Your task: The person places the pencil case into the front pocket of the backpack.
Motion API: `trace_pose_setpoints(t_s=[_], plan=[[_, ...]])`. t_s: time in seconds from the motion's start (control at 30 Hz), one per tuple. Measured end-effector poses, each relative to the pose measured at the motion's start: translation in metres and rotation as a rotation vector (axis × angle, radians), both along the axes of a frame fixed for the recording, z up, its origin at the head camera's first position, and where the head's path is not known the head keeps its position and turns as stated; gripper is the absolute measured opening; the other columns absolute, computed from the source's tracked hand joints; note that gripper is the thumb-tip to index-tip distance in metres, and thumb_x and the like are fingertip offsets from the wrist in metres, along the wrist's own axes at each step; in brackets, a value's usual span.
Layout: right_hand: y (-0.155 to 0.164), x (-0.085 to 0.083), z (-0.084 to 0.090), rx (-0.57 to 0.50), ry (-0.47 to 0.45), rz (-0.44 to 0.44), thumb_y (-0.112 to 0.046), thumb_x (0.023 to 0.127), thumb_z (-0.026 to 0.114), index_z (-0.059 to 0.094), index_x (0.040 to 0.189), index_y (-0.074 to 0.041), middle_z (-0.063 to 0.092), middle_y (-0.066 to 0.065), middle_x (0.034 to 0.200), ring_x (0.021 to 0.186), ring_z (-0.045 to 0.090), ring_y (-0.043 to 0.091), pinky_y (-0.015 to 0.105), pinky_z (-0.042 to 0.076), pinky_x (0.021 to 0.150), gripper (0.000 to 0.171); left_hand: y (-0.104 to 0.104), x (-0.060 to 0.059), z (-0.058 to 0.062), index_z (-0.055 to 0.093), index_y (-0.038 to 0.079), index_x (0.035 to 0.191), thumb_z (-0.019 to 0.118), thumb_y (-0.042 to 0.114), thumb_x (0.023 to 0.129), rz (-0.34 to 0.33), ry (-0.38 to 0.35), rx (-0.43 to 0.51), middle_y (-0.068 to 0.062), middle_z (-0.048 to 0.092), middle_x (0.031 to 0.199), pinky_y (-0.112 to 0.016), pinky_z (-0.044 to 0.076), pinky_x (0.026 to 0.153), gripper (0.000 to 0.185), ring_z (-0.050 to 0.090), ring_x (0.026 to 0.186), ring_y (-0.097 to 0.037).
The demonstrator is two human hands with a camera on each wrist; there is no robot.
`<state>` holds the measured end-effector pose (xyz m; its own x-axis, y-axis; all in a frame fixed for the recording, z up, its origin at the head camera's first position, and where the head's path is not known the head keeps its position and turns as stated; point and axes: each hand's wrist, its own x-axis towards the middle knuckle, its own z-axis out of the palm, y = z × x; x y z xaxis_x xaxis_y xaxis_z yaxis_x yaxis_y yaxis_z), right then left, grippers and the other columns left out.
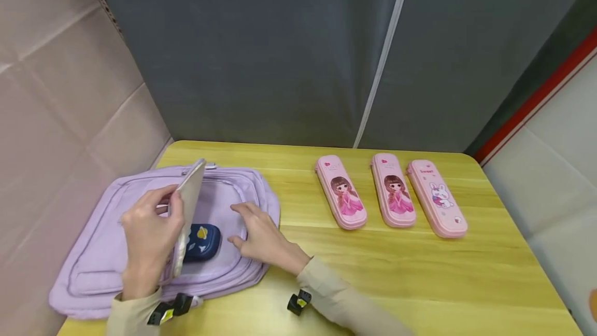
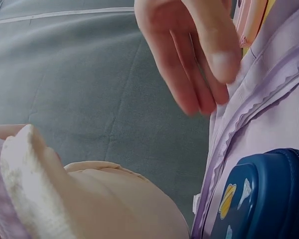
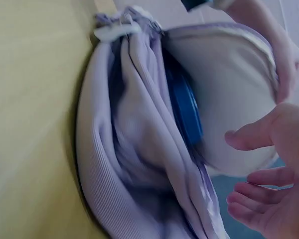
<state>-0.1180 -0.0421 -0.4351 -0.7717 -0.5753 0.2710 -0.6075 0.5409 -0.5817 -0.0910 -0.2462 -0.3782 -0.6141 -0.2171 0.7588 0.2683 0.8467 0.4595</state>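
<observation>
A lilac backpack (image 1: 112, 253) is laid flat at the lower left of the head view, on a yellow wooden table (image 1: 373, 284). Its front flap (image 1: 188, 211) is held raised by the left hand (image 1: 149, 235), whose fingers are curled round the flap edge, so that the compartment beneath is kept open. Inside that opening a navy pencil case (image 1: 201, 242) with small cartoon motifs is seen lying partly under the flap. The right hand (image 1: 263, 237) is held just right of the case, fingers straight and slightly spread, resting on or just above the lilac fabric and holding nothing. At centre right three pink pencil cases are lined up side by side: two with a girl figure (image 1: 341, 192) (image 1: 394, 191) and one with a rabbit (image 1: 437, 198), on which "Sweet" can be read.
</observation>
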Motion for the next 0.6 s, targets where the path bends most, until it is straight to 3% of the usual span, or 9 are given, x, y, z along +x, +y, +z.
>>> trace_pose_setpoints(t_s=[0.2, 0.37, 0.47, 0.6], plan=[[0.029, -0.016, 0.009, -0.03, 0.055, -0.049, -0.021, 0.087, 0.078, 0.052, 0.141, 0.002, 0.059, 0.015, 0.136, 0.125, 0.06, 0.026, 0.036, 0.052, 0.11, 0.064, 0.0, -0.004, -0.003, 0.079, 0.0, 0.096, 0.065, 0.004, 0.086, -0.014, -0.034, 0.013, -0.017, 0.076, 0.083, 0.006, 0.04, 0.067, 0.018, 0.047, 0.073, 0.022], [0.052, -0.026, 0.017, -0.06, 0.032, -0.121, -0.02, 0.088, 0.077, 0.05, 0.143, 0.002, 0.057, 0.018, 0.136, 0.117, 0.064, 0.032, 0.044, 0.058, 0.1, 0.064, 0.001, -0.004, -0.005, 0.078, -0.003, 0.096, 0.064, 0.003, 0.085, -0.027, -0.053, 0.03, -0.019, 0.076, 0.082, 0.008, 0.041, 0.066, 0.019, 0.042, 0.074, 0.029], [0.067, -0.03, 0.019, -0.059, 0.028, -0.192, -0.02, 0.088, 0.077, 0.049, 0.143, 0.001, 0.056, 0.019, 0.135, 0.115, 0.063, 0.034, 0.045, 0.059, 0.098, 0.065, 0.001, -0.003, -0.005, 0.078, -0.003, 0.096, 0.064, 0.002, 0.085, -0.023, -0.062, 0.033, -0.019, 0.076, 0.082, 0.008, 0.041, 0.066, 0.019, 0.047, 0.071, 0.025], [0.087, -0.036, 0.019, -0.057, 0.069, -0.279, -0.019, 0.087, 0.079, 0.049, 0.142, 0.003, 0.056, 0.022, 0.132, 0.119, 0.06, 0.036, 0.047, 0.054, 0.104, 0.067, 0.001, -0.002, -0.005, 0.079, -0.002, 0.096, 0.065, 0.003, 0.085, -0.006, -0.074, 0.013, -0.017, 0.076, 0.081, 0.005, 0.043, 0.064, 0.018, 0.057, 0.065, 0.011]])
